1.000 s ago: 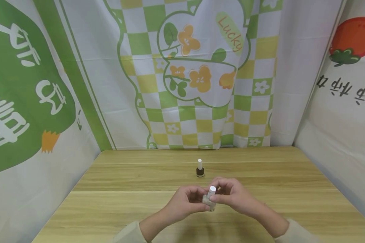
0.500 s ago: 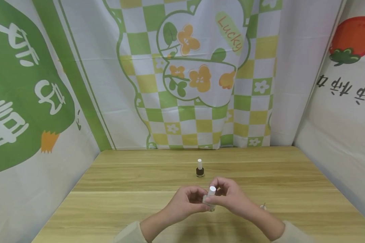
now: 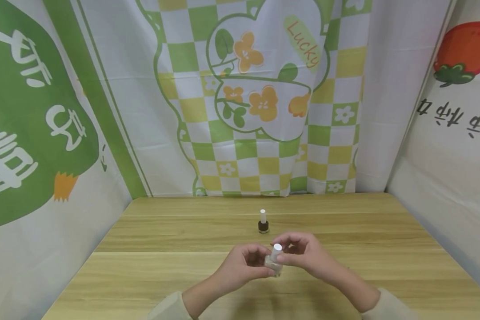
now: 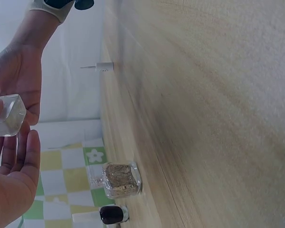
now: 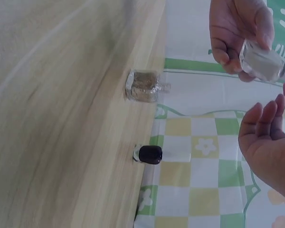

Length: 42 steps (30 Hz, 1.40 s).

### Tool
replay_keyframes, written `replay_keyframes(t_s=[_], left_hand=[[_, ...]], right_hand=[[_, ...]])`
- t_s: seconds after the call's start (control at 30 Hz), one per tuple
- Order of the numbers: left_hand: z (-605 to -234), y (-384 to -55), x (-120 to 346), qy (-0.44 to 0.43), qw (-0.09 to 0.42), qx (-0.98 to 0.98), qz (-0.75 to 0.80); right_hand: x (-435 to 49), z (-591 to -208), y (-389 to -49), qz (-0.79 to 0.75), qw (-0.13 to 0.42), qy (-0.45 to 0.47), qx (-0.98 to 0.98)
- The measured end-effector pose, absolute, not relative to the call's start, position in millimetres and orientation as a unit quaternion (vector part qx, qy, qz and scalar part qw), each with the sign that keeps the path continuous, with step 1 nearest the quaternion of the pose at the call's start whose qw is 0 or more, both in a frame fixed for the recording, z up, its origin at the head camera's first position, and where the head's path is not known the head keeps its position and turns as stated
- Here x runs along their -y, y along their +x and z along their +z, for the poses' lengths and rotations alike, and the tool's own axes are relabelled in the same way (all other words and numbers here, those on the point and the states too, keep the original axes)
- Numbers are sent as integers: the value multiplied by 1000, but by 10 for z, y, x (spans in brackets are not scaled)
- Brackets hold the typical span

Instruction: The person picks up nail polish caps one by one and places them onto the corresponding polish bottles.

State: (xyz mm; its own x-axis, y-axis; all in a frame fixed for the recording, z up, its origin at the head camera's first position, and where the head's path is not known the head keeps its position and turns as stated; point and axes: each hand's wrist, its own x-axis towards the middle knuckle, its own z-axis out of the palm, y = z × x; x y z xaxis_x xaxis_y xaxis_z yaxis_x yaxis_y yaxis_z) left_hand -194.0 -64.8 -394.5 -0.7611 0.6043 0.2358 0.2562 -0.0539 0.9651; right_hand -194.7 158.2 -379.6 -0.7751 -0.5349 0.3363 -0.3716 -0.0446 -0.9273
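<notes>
Between my hands is a clear nail polish bottle [image 3: 273,266] with a whitish look and a tall white cap [image 3: 277,250]. It is raised off the table and tilted slightly. My left hand [image 3: 240,267] grips the glass body between thumb and fingers. At the cap, my right hand [image 3: 308,254] pinches with thumb and forefinger, the other fingers curving behind. In the right wrist view the bottle body [image 5: 261,61] shows in the left hand, while the cap is partly cut off by the frame's edge.
Beyond the hands stands a dark nail polish bottle [image 3: 263,226] with a white cap. An uncapped glitter bottle [image 4: 121,180] stands near it, hidden by the hands in the head view. A white brush cap [image 4: 104,67] stands on the wooden table [image 3: 164,240], brush up, beside the right arm.
My right hand turned at the cap, its forearm swinging left and then back right, so the brush cap showed midway and is now mostly hidden. The held bottle shifted slightly left.
</notes>
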Motion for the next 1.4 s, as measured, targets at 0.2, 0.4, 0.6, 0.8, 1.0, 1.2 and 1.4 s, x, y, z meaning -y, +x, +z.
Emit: replay_keyframes(t_s=[0.2, 0.4, 0.6, 0.8, 1.0, 1.2, 1.4], left_hand=[[-3945, -1932, 635, 316, 127, -676, 653], [-3953, -1932, 628, 316, 122, -680, 650], [-3956, -1933, 627, 309, 119, -685, 649], [-3966, -1945, 635, 307, 124, -685, 649], [-3977, -1961, 640, 306, 135, -684, 649], [-3987, -1964, 636, 309, 139, -679, 651], [-3998, -1956, 629, 308, 133, -684, 648]], right_hand=[[-1582, -3789, -1959, -663, 99, -376, -640], [-1568, -3801, -1950, -664, 103, -373, -640], [-1555, -3790, -1933, -649, 84, -343, -674], [-1540, -3785, -1908, -637, 75, -309, -702], [-1509, -3798, -1892, -624, 56, -287, -724], [-1467, -3781, -1867, -626, 55, -258, -734], [-1425, -3760, -1843, -629, 56, -242, -737]])
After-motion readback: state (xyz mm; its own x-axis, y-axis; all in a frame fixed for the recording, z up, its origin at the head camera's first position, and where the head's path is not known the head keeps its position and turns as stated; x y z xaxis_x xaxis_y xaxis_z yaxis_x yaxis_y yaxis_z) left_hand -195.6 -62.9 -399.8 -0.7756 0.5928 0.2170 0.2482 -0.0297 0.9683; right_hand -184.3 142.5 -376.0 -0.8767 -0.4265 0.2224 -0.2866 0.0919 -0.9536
